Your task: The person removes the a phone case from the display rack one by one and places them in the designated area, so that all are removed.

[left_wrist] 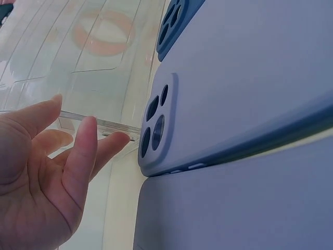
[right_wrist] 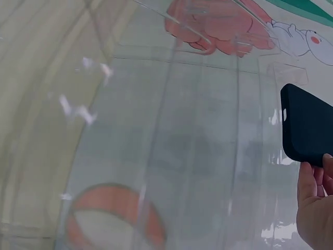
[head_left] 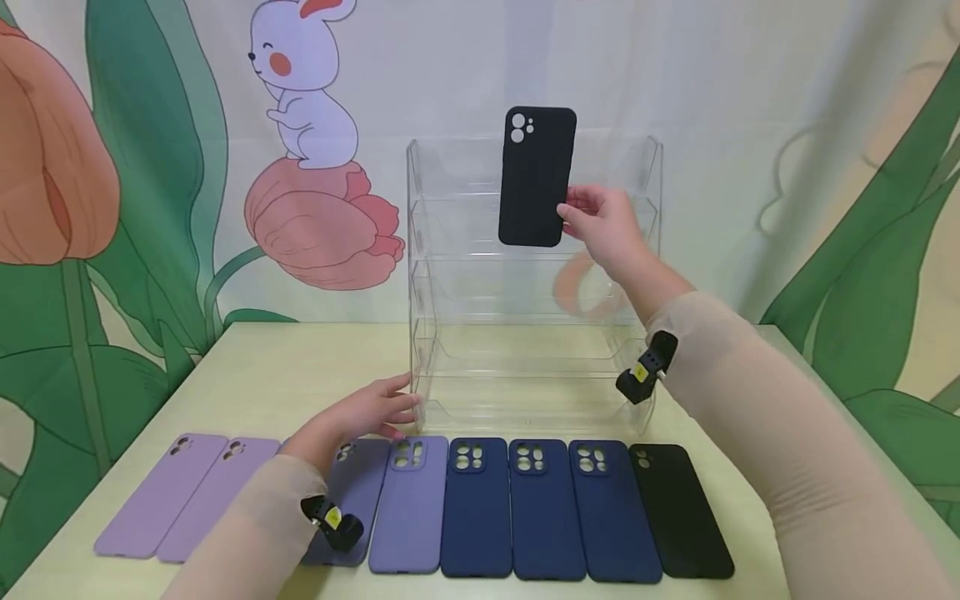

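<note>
In the head view, my right hand (head_left: 603, 221) pinches a black phone case (head_left: 536, 179) by its lower right edge. The case is upright at the upper tiers of a clear plastic rack (head_left: 525, 377), camera cutouts at the top. The right wrist view shows the same case (right_wrist: 309, 125) at the right edge, with the fingers (right_wrist: 307, 182) at its border. My left hand (head_left: 367, 412) touches the rack's lower left side. Its fingers are extended and loosely spread in the left wrist view, beside a purple phone case (left_wrist: 239, 78).
A row of phone cases lies along the table front: light purple (head_left: 161, 500) ones at left, bluish purple (head_left: 408, 517), three navy (head_left: 476, 517), and a black one (head_left: 686, 517) at right. My left arm partly covers some. A printed curtain (head_left: 465, 75) hangs behind the table (head_left: 300, 358).
</note>
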Action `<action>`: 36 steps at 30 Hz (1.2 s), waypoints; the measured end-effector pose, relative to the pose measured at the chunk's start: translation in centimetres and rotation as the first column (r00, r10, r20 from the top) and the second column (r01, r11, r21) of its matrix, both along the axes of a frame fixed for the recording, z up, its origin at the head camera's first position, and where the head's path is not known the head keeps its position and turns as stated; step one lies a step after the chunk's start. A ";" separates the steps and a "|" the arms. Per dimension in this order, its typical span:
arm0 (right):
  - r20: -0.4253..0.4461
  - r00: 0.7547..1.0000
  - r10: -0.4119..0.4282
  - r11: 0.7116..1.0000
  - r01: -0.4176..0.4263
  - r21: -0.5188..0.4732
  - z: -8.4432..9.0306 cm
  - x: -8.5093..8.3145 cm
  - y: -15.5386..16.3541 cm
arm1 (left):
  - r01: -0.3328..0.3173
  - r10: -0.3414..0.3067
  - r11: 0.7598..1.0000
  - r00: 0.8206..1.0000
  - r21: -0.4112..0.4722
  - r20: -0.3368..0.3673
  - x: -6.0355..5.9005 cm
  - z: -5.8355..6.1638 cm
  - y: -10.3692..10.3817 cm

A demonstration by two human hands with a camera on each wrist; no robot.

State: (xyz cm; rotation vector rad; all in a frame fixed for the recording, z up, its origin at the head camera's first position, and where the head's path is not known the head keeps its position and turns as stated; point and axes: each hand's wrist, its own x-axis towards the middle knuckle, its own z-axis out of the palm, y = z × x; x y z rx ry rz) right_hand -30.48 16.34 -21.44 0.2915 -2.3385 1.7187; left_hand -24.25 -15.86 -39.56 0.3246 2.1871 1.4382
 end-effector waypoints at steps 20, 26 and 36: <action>0.061 0.998 0.031 0.996 -0.036 0.079 -5.0 5.2 2.2 | 0.009 -0.009 1.000 1.000 0.011 -0.003 0.0 -0.1 -0.2; 0.117 0.992 0.048 0.990 -0.063 0.129 -6.5 6.9 3.4 | 0.015 -0.015 1.000 1.000 0.024 0.001 0.0 -0.3 -0.2; 0.191 0.981 0.040 0.984 -0.072 0.164 -9.0 9.8 5.8 | 0.014 -0.014 1.000 1.000 0.016 -0.016 0.0 -0.2 -0.1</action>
